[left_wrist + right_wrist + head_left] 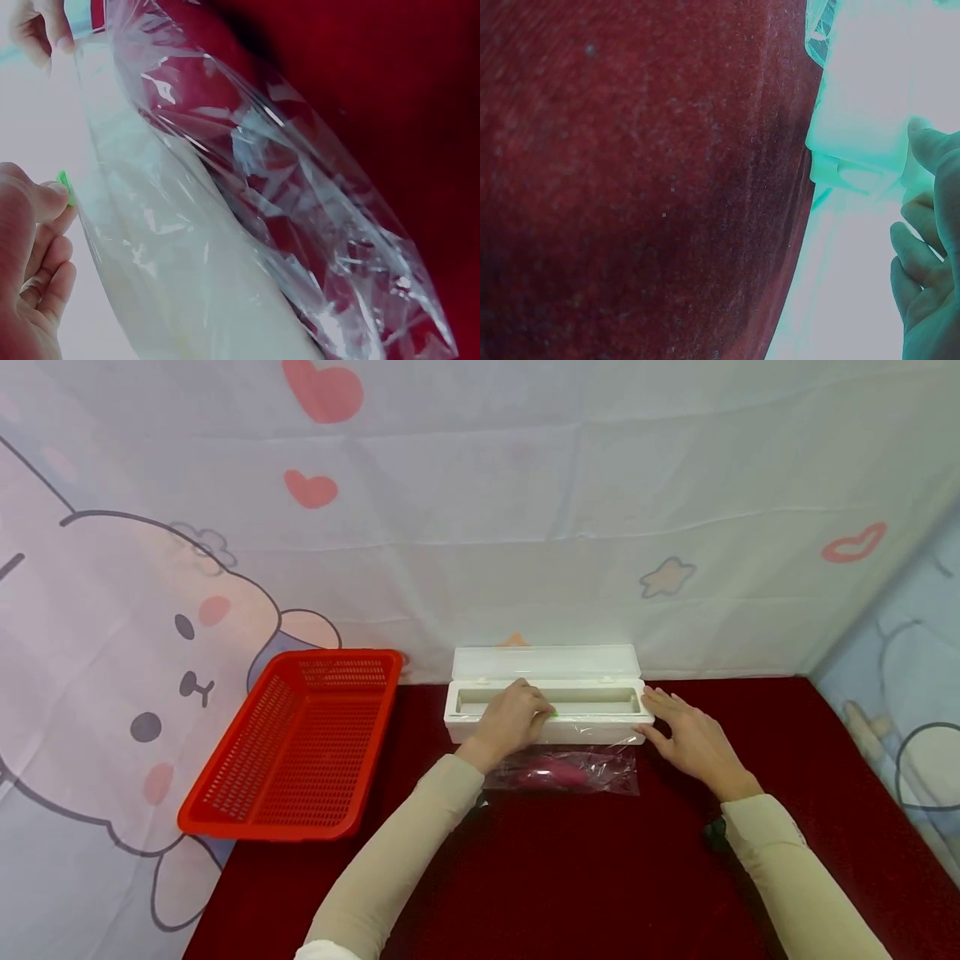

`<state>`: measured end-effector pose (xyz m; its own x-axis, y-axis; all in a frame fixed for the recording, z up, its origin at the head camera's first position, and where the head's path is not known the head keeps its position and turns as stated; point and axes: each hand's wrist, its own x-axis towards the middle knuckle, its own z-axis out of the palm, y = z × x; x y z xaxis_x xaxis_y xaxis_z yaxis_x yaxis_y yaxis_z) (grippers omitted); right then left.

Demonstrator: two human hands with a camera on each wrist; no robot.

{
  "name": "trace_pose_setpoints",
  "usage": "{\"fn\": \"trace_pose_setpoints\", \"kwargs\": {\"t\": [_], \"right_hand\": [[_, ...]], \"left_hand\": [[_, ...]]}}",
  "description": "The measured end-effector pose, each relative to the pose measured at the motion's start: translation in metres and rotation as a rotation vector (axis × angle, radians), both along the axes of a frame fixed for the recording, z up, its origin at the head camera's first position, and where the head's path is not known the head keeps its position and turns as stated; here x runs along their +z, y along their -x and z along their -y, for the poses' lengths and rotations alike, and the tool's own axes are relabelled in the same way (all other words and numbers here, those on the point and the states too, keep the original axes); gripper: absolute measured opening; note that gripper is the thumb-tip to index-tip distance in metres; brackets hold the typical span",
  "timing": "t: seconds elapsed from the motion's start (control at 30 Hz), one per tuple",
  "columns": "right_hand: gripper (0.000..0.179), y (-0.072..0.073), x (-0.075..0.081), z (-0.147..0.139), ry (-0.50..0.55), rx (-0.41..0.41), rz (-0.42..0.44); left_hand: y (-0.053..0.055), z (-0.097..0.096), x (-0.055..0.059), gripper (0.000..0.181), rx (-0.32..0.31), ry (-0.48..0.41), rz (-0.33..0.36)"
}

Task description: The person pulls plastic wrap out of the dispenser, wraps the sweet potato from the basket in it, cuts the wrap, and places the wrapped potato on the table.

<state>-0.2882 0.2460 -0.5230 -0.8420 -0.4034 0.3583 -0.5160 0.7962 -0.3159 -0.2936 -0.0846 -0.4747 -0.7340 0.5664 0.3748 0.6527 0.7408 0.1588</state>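
Note:
A long white cling film dispenser box [547, 729] stands near the back of the table, its translucent lid [547, 662] raised. My left hand [512, 720] is over its front edge, finger and thumb pinching a small green slider [66, 187]. Clear plastic film [172, 225] drapes down the front of the box onto the table. Under the film's loose part shows a rounded pink thing [553, 772], its kind blurred by the film. At the box's right end rests my right hand [693, 739], fingers extended along the top corner and thumb at the front.
To the left is a red perforated plastic basket [315, 760], with nothing in it. Dark red cloth [585, 877] covers the table. Right behind the box hangs a pale printed curtain [480, 527]; another [915, 693] hangs along the right side.

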Motion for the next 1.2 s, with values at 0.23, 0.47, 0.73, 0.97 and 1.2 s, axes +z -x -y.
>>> {"fn": "trace_pose_setpoints", "kwargs": {"t": [0.23,0.47,0.73,0.97,1.2], "right_hand": [[0.062,0.001,-0.001,-0.001,0.002,0.006,-0.004],[0.062,0.001,-0.001,-0.001,0.0,0.004,-0.002],[0.063,0.0,0.0,-0.001,-0.004,0.001,-0.004],[0.063,-0.001,0.001,0.0,-0.008,0.003,0.002],[0.063,0.0,0.0,-0.001,-0.004,0.004,-0.005]], "left_hand": [[-0.001,0.007,-0.001,0.014,-0.002,-0.003,0.002],[-0.001,0.012,-0.003,0.014,0.016,-0.001,-0.001],[-0.002,0.017,-0.001,0.014,0.027,0.011,0.018],[-0.002,0.021,-0.003,0.014,0.022,0.006,0.002],[-0.002,0.022,-0.002,0.015,0.03,0.011,0.015]]}}
